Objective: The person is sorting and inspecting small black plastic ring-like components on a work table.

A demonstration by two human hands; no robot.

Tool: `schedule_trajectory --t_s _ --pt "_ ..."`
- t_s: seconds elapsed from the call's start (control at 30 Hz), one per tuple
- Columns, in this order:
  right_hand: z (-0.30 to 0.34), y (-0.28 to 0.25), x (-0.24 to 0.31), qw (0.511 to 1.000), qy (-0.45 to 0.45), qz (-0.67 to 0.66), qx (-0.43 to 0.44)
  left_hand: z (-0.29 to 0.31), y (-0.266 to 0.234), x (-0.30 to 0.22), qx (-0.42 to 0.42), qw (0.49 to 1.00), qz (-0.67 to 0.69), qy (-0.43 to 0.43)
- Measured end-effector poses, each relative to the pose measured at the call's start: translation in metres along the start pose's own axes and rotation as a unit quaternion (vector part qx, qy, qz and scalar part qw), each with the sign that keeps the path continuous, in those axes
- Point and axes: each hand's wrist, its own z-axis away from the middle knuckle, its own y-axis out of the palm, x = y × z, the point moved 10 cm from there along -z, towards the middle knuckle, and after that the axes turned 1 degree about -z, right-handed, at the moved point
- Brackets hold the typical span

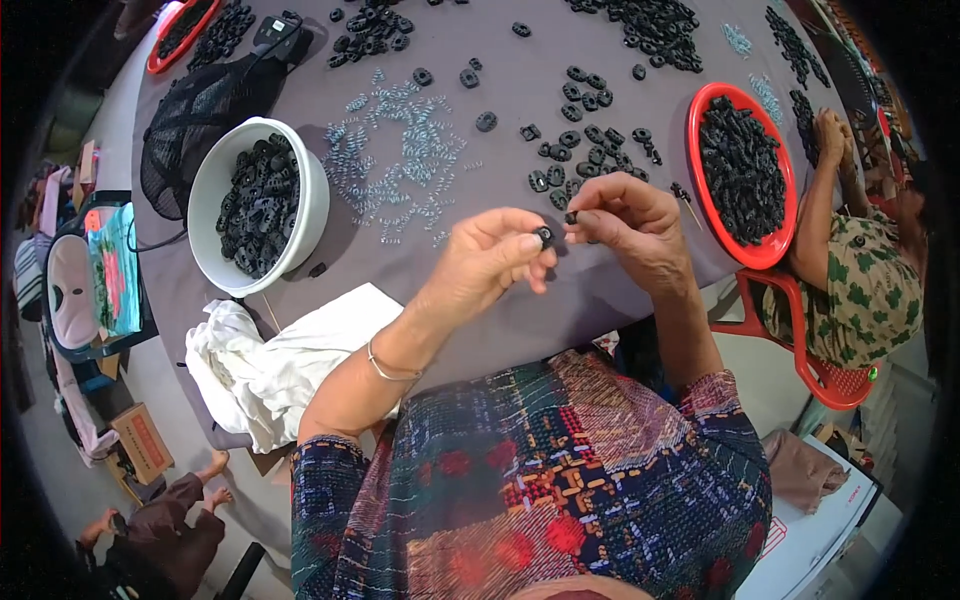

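Between the fingertips of my left hand is a small black plastic cord lock part with a round opening. My right hand pinches another small black plastic piece, just to the right of the first and apart from it. Its exact shape is mostly covered by the fingers. Beyond my hands lie loose black cord lock parts in a loose group. Small metal springs are scattered farther left on the grey tablecloth.
A white bowl of black parts stands left, beside a black mesh bag and white cloth. On the right are a red tray full of black pieces, a red chair and another person's hands. More piles lie far back.
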Motion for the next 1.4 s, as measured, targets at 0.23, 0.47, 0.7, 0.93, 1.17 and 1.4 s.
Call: schedule_trajectory --t_s 0.23,0.47,0.7,0.93,1.17,1.4 --pt "0.008 -0.001 0.005 0.998 -0.032 0.021 -0.044 -0.002 -0.007 -0.008 -0.031 0.998 -0.046 0.032" --pt "0.012 0.01 0.012 0.997 -0.07 0.017 -0.032 -0.001 -0.009 -0.01 -0.047 0.995 -0.078 0.046" --pt "0.012 0.008 0.008 0.994 -0.06 0.074 -0.044 0.0 -0.009 -0.015 -0.069 0.988 -0.113 0.085" --pt "0.012 0.004 0.001 0.991 -0.036 0.109 -0.066 0.001 -0.01 -0.014 -0.079 0.981 -0.154 0.086" --pt "0.011 0.0 -0.009 0.993 -0.008 0.104 -0.059 0.001 -0.011 -0.013 -0.084 0.979 -0.165 0.083" --pt "0.01 -0.002 -0.012 0.995 -0.003 0.081 -0.051 0.005 -0.007 -0.017 -0.113 0.958 -0.248 0.091"
